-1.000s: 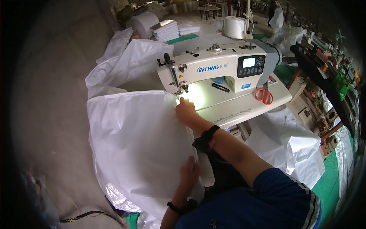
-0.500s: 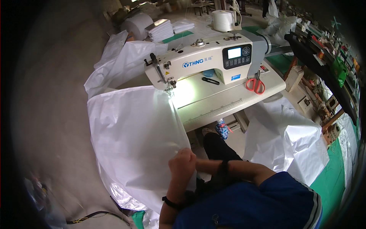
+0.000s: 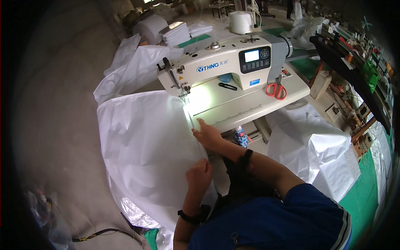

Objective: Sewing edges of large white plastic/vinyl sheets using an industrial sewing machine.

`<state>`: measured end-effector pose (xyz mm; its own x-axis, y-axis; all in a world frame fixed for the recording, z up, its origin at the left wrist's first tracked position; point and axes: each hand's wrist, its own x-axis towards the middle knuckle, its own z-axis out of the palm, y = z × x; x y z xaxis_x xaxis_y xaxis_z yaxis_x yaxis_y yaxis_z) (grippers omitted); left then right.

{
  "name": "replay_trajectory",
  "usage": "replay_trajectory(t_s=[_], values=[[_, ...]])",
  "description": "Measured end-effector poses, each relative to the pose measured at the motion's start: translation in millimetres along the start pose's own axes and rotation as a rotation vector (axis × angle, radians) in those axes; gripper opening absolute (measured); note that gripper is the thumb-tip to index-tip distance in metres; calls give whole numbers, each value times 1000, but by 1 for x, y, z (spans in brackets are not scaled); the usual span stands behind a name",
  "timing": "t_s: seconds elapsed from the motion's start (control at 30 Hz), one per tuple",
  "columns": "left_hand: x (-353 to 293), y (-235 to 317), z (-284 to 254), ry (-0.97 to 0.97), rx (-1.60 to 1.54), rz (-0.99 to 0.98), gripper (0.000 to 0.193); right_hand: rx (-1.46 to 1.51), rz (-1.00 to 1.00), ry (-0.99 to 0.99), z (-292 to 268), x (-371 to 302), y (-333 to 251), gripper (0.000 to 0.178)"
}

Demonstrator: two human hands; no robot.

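A large white sheet (image 3: 141, 146), woven plastic by its look, spreads over the left of the sewing machine (image 3: 221, 62) and hangs down toward me. Its right edge runs up to the lit needle area. My left hand (image 3: 199, 177) is closed in a fist on that edge, low down near my body. Farther up, my right hand (image 3: 207, 134) is at the same edge by the front of the machine bed, with thumb and forefinger at the material. Its other fingers are curled and partly hidden.
Red-handled scissors (image 3: 276, 89) and a small black thread snipper (image 3: 228, 86) lie on the machine table (image 3: 246, 108). A white thread cone (image 3: 241, 22) stands behind. More white sheeting (image 3: 312, 154) lies heaped at right. Folded white stacks (image 3: 177, 34) sit at the back left.
My right hand has moved from beside my left fist up along the sheet's edge toward the needle. The left hand remains at nearly the same place.
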<state>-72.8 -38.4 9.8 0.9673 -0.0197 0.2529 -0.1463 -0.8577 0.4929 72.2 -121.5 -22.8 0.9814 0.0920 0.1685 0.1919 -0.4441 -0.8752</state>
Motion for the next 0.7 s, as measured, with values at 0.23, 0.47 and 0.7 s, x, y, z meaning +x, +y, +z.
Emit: replay_trajectory(t_s=[0.23, 0.47, 0.7], values=[[5, -2, 12, -43, -167, -96, 18, -613, -157, -231, 5, 0, -23, 35], [-3, -51, -22, 21, 216, -27, 25, -637, -187, -170, 6, -18, -20, 50], [13, -137, -80, 357, 675, -339, 42, -686, -239, -242, 16, 21, -27, 37]])
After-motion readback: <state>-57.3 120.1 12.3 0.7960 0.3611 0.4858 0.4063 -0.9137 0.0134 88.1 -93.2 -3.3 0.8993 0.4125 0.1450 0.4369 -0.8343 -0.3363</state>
